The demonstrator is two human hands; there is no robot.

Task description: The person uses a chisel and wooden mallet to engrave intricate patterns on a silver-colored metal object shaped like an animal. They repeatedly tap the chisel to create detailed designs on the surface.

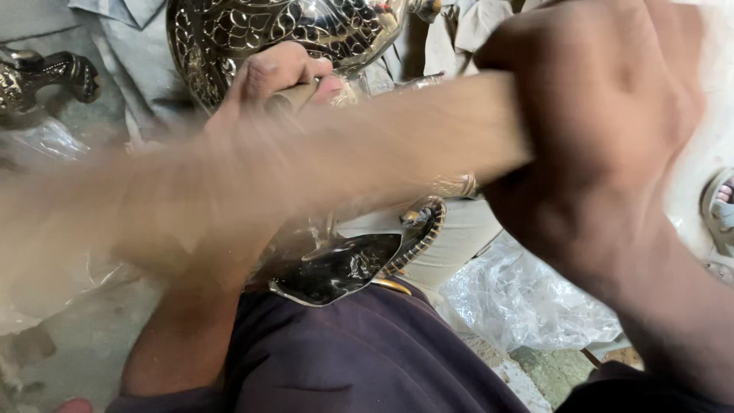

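Note:
My right hand (604,130) is clenched round a wooden handle (428,130), which stretches left across the view and smears into motion blur, so its far end cannot be made out. Behind that blur my left hand (264,80) grips a short tan rod-shaped tool (297,95), pressed against an ornate engraved metal vessel (290,30) at the top. A shiny dark metal part with a beaded rim (344,264) rests on my lap over the dark purple trousers (367,359).
Another engraved metal piece (46,76) lies at the top left on the concrete floor (84,344). Crumpled clear plastic (527,306) sits at the lower right. Someone's sandalled foot (722,206) shows at the right edge. Pale cloth (451,229) lies under the vessel.

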